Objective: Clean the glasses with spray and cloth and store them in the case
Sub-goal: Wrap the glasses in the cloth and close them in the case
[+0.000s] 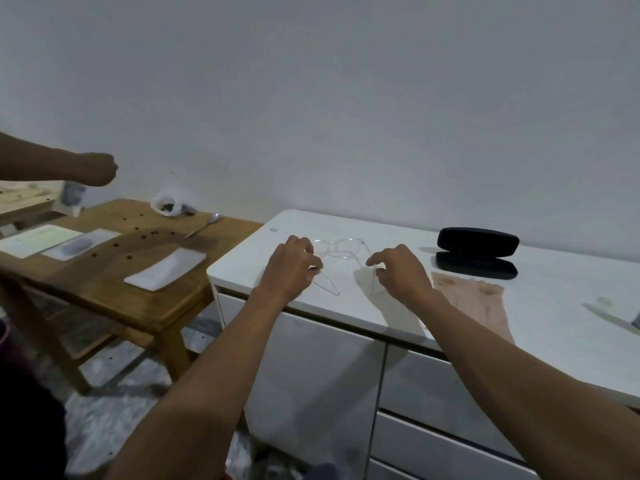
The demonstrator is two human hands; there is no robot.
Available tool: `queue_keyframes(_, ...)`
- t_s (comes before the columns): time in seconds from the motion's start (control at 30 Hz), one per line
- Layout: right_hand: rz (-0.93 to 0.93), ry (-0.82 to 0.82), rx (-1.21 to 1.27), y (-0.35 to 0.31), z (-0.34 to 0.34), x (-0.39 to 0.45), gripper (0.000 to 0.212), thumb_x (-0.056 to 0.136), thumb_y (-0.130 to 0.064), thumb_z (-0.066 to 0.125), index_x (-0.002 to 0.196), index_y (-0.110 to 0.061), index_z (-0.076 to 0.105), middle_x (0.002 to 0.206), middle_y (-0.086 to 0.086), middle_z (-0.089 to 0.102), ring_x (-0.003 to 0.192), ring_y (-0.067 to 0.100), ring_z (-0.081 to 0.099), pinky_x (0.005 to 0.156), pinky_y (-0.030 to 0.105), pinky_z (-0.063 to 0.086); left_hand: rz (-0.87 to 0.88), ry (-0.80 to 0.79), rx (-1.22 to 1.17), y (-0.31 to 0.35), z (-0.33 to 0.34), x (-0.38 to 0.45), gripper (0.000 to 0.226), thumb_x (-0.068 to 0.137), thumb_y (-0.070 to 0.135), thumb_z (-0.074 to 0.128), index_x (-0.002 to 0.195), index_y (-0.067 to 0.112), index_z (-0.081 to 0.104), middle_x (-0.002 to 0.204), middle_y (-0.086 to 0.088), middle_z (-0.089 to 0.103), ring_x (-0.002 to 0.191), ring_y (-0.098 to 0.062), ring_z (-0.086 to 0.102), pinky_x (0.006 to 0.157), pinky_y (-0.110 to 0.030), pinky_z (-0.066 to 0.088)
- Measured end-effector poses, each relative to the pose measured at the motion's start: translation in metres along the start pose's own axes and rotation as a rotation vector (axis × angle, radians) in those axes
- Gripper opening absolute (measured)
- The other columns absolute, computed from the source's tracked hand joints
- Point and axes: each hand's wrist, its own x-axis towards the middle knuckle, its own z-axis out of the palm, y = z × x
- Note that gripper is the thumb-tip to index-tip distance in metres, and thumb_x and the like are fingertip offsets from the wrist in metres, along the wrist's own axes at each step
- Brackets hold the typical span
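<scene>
You hold the glasses (337, 252) by their two temple arms, your left hand (289, 266) pinching one arm and your right hand (398, 271) pinching the other, each grip clamped on thin wire. The frame sits low over the white tabletop (554, 289), lenses turned away from you; I cannot tell whether it touches the surface. Holding the arms keeps your fingertips off the lenses. The case (477, 252) lies open just to the right, ready to receive them, and the pink cloth (478, 299) lies flat beside your right hand. No spray bottle is clearly visible.
</scene>
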Motion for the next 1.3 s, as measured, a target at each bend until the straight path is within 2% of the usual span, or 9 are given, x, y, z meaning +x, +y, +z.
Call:
queue_keyframes(0.1, -0.006, 0.103, 0.070, 0.002, 0.003, 0.003, 0.029, 0.099, -0.010, 0.059, 0.118, -0.022, 0.077, 0.105, 0.007, 0.072, 0.117, 0.026, 0.054, 0.087, 0.038, 0.047, 0.036, 0.124, 0.029, -0.005, 0.002, 0.004, 0.017, 0.070, 0.010, 0.090, 0.081, 0.020, 0.083, 0.079, -0.005, 0.069, 0.075, -0.031, 0.065, 0.055, -0.036, 0.053)
queue_keyframes(0.23, -0.022, 0.253, 0.117, -0.003, -0.003, 0.010, 0.029, 0.098, -0.009, 0.057, 0.112, -0.022, 0.078, 0.103, -0.002, 0.078, 0.108, 0.026, 0.057, 0.079, 0.037, 0.047, -0.060, 0.295, -0.023, -0.004, -0.008, 0.016, 0.015, 0.075, 0.007, 0.084, 0.085, 0.019, 0.083, 0.074, -0.002, 0.074, 0.075, -0.029, 0.065, 0.054, -0.032, 0.051)
queue_keyframes(0.33, -0.009, 0.331, 0.177, -0.008, -0.013, 0.015, 0.024, 0.098, -0.013, 0.060, 0.108, -0.025, 0.079, 0.098, -0.002, 0.076, 0.106, 0.024, 0.059, 0.077, 0.037, 0.049, -0.175, 0.363, -0.128, 0.003, -0.017, 0.025, 0.013, 0.082, 0.013, 0.079, 0.093, 0.019, 0.083, 0.079, -0.002, 0.077, 0.082, -0.028, 0.065, 0.062, -0.033, 0.052)
queue_keyframes(0.43, 0.008, 0.421, 0.238, -0.006, -0.029, 0.016, 0.021, 0.098, -0.018, 0.060, 0.105, -0.025, 0.079, 0.091, 0.004, 0.074, 0.099, 0.024, 0.064, 0.074, 0.035, 0.048, -0.296, 0.349, -0.272, 0.017, -0.026, 0.035, 0.014, 0.086, 0.022, 0.077, 0.099, 0.022, 0.082, 0.087, -0.007, 0.076, 0.089, -0.025, 0.066, 0.072, -0.029, 0.045)
queue_keyframes(0.53, 0.007, 0.495, 0.233, 0.007, -0.050, 0.011, 0.020, 0.097, -0.018, 0.061, 0.105, -0.022, 0.078, 0.092, 0.001, 0.077, 0.093, 0.027, 0.069, 0.077, 0.038, 0.055, -0.336, 0.317, -0.401, 0.038, -0.029, 0.050, 0.014, 0.087, 0.025, 0.077, 0.099, 0.022, 0.082, 0.090, -0.007, 0.076, 0.087, -0.024, 0.068, 0.076, -0.029, 0.049)
queue_keyframes(0.67, 0.062, 0.538, 0.233, 0.037, -0.081, -0.011, 0.021, 0.096, -0.017, 0.059, 0.104, -0.024, 0.076, 0.094, -0.001, 0.079, 0.089, 0.024, 0.070, 0.076, 0.041, 0.057, -0.329, 0.231, -0.591, 0.076, -0.022, 0.069, 0.011, 0.083, 0.022, 0.079, 0.093, 0.019, 0.082, 0.090, -0.001, 0.080, 0.091, -0.025, 0.072, 0.081, -0.041, 0.056)
queue_keyframes(0.83, 0.140, 0.569, 0.154, 0.080, -0.116, -0.053, 0.025, 0.090, -0.013, 0.059, 0.104, -0.023, 0.077, 0.089, 0.002, 0.078, 0.088, 0.026, 0.069, 0.074, 0.038, 0.056, -0.253, 0.099, -0.720, 0.130, -0.003, 0.082, 0.013, 0.082, 0.020, 0.082, 0.094, 0.019, 0.083, 0.097, 0.000, 0.079, 0.098, -0.021, 0.071, 0.086, -0.039, 0.057)
queue_keyframes(0.97, 0.211, 0.551, 0.122, 0.106, -0.126, -0.084, 0.024, 0.090, -0.014, 0.060, 0.105, -0.025, 0.076, 0.091, -0.002, 0.076, 0.087, 0.023, 0.068, 0.074, 0.038, 0.057, -0.195, 0.014, -0.792, 0.163, 0.009, 0.078, 0.014, 0.081, 0.019, 0.083, 0.094, 0.018, 0.082, 0.091, 0.002, 0.078, 0.089, -0.016, 0.073, 0.083, -0.032, 0.057)
queue_keyframes(1.3, 0.255, 0.480, 0.145, 0.134, -0.114, -0.118, 0.021, 0.092, -0.015, 0.062, 0.103, -0.025, 0.077, 0.086, -0.003, 0.076, 0.084, 0.020, 0.069, 0.075, 0.036, 0.056, -0.158, -0.056, -0.771, 0.182, 0.027, 0.059, 0.012, 0.081, 0.019, 0.082, 0.094, 0.018, 0.083, 0.089, -0.001, 0.080, 0.080, -0.015, 0.072, 0.074, -0.030, 0.056)
